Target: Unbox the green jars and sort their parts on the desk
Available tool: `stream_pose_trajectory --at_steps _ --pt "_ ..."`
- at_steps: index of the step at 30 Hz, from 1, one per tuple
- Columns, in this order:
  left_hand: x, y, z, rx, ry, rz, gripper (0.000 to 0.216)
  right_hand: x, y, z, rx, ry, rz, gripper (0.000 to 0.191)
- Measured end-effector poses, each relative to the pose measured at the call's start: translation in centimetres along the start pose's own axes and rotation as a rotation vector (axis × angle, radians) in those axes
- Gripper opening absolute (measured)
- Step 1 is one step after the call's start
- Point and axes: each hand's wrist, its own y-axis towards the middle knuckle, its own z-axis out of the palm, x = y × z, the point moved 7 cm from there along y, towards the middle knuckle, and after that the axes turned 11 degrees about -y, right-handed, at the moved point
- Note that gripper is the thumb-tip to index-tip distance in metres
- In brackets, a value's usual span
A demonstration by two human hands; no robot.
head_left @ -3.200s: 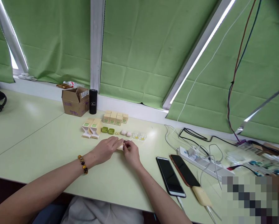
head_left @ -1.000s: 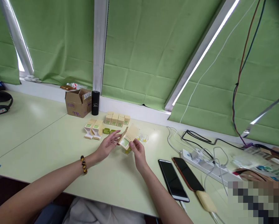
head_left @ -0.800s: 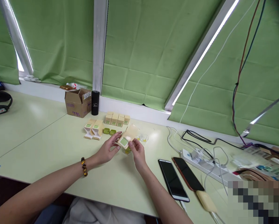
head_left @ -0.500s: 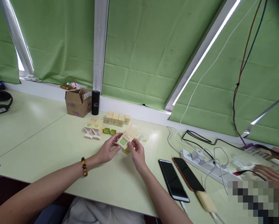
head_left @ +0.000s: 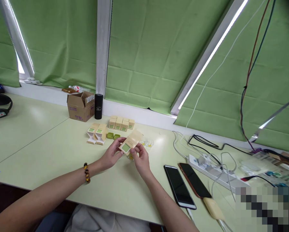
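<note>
A small beige cardboard box (head_left: 132,140) with a green window is held between my two hands, its top flap standing open. My left hand (head_left: 112,155) grips its left edge, fingers behind and thumb low. On the right side, my right hand (head_left: 141,159) pinches the lower corner, thumb on the front. Part of a small clear item with yellow in it (head_left: 130,157) shows just under the box, mostly hidden. Beyond my left hand are two green tubs (head_left: 113,135) and a pair of opened boxes (head_left: 96,133). Clear cups (head_left: 149,142) with yellow bits stand behind my right hand.
Several closed boxes (head_left: 121,123) form a row at the back, near a black tumbler (head_left: 98,106) and a brown carton (head_left: 80,108). Two phones (head_left: 180,187), a power strip (head_left: 214,172) and tangled cables (head_left: 204,143) occupy the right side. Headphones (head_left: 0,106) lie far left.
The held box has shifted slightly left in my hands, both still on it. At the right edge, another person's hand has gone from the spot beside the cables.
</note>
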Motion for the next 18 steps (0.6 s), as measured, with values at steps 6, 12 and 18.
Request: stream_pose_trajectory --at_steps 6,12,18 --pt "0.04 0.05 -0.10 -0.012 0.024 0.000 0.047 -0.01 -0.10 0.20 0.010 0.015 0.001 0.043" --pt "-0.13 -0.06 0.07 -0.010 0.031 0.014 0.048 -0.02 -0.12 0.19 0.013 0.031 0.012 0.044" --pt "-0.05 -0.23 0.18 0.023 0.040 -0.017 0.064 -0.33 0.05 0.05 0.036 0.076 0.042 0.044"
